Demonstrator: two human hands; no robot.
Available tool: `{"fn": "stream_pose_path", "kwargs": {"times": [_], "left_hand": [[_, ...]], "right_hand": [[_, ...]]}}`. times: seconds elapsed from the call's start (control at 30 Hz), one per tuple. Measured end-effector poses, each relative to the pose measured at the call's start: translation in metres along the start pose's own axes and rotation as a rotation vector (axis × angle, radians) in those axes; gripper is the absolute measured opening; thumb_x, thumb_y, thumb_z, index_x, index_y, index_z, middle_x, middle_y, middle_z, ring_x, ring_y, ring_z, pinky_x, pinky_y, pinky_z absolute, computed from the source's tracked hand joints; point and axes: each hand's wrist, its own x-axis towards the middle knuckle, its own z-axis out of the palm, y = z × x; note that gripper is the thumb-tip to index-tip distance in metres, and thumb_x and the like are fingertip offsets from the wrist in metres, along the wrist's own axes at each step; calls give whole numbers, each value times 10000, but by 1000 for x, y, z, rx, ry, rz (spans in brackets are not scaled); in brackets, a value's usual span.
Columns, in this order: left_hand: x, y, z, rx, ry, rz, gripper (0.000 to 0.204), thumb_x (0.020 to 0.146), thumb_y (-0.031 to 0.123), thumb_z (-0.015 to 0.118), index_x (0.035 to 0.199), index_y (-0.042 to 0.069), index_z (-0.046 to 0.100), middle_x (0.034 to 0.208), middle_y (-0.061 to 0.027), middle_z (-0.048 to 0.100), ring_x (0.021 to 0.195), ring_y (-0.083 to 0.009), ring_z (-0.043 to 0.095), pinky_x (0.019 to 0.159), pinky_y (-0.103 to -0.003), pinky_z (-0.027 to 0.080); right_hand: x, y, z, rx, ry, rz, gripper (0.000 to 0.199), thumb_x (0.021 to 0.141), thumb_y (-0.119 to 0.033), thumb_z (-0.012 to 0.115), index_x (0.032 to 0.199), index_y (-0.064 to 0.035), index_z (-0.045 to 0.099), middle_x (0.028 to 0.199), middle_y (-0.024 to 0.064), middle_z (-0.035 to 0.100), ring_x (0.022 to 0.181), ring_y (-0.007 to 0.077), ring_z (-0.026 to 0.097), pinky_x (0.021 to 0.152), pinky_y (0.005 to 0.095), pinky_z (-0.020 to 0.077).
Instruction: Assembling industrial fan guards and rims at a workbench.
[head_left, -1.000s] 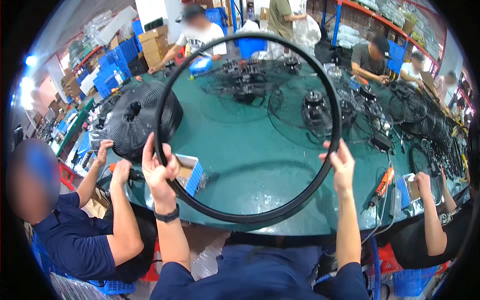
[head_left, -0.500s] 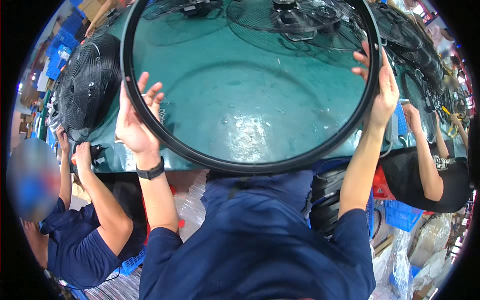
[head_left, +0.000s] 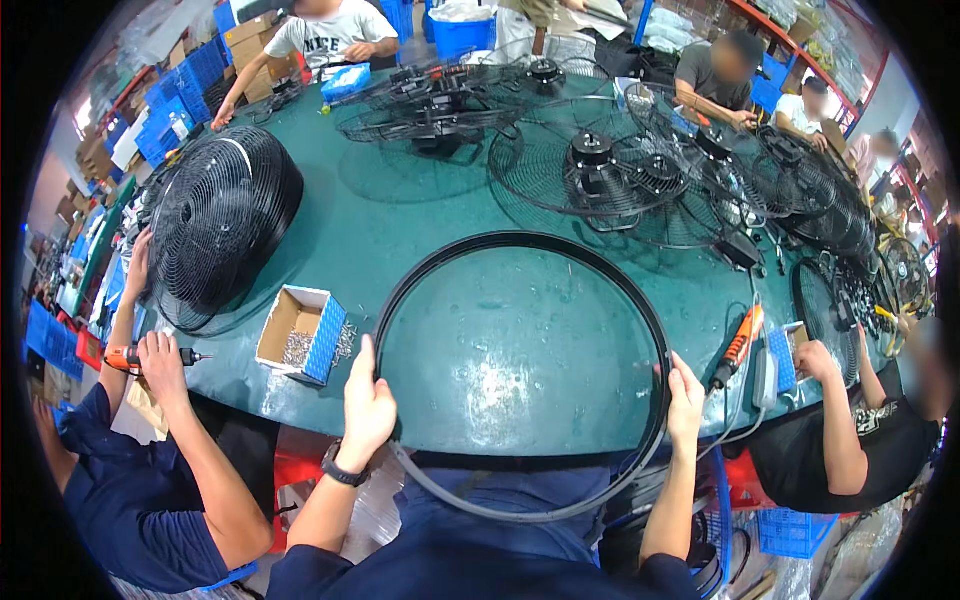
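Observation:
A large black round hoop (head_left: 515, 240) is held between my two hands, its near part beyond the table edge above my lap. Its far side is over the green table; whether it touches the top I cannot tell. My left hand (head_left: 370, 405), with a dark watch at the wrist, grips the hoop's left side, thumb pointing up and fingers mostly hidden. On the opposite side my right hand (head_left: 685, 400) holds the rim, thumb along it. A blue-and-white box (head_left: 322, 335) of small screws stands beyond my left hand, with loose screws beside it.
Stacked black fan grilles (head_left: 220, 220) stand at the left, where a co-worker holds an orange power screwdriver (head_left: 125, 357). Fan motors on wire grilles (head_left: 590, 165) fill the far side. Another orange screwdriver (head_left: 740, 345) lies at the right, near a second co-worker's hand (head_left: 818, 360).
The hoop has come down and toward me from its raised place, both hands moving with it. My fingers have closed in on its sides. The view has tilted up, showing more of the far table.

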Motion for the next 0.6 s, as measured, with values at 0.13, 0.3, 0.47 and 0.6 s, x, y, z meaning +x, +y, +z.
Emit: {"fn": "stream_pose_path", "kwargs": {"times": [0.13, 0.3, 0.47, 0.6], "left_hand": [[32, -4, 31, 225, -185, -4, 699, 717, -91, 426, 1380, -128, 209, 1406, -391, 196, 1355, -492, 154, 1134, -465, 142], [60, 28, 19, 387, -306, -61, 736, 763, 82, 583, 1400, -62, 244, 1428, -385, 143, 1352, -530, 99, 1104, -576, 111], [147, 47, 9, 267, -101, 141, 699, 784, 146, 609, 1394, -17, 310, 1437, -351, 188, 1353, -499, 161, 1097, -556, 179], [263, 63, 28, 249, 83, 335, 640, 789, 186, 607, 1356, -6, 382, 1419, -324, 275, 1339, -490, 209, 1088, -556, 216]], "right_hand": [[29, 1, 8, -637, 52, -175, 353, 936, -166, 473, 1177, 75, 565, 1173, 241, 594, 1180, 304, 522, 1009, 347, 377], [27, 14, -6, -152, 45, -19, 352, 948, -143, 473, 1203, 90, 539, 1183, 208, 600, 1151, 252, 549, 1010, 330, 381], [22, 20, -8, -9, 245, -81, 365, 978, -154, 420, 1207, 116, 507, 1146, 205, 614, 1098, 241, 575, 981, 332, 403], [21, 17, -6, -7, 293, -98, 374, 988, -168, 396, 1205, 117, 504, 1126, 211, 621, 1077, 245, 586, 962, 333, 415]]}}
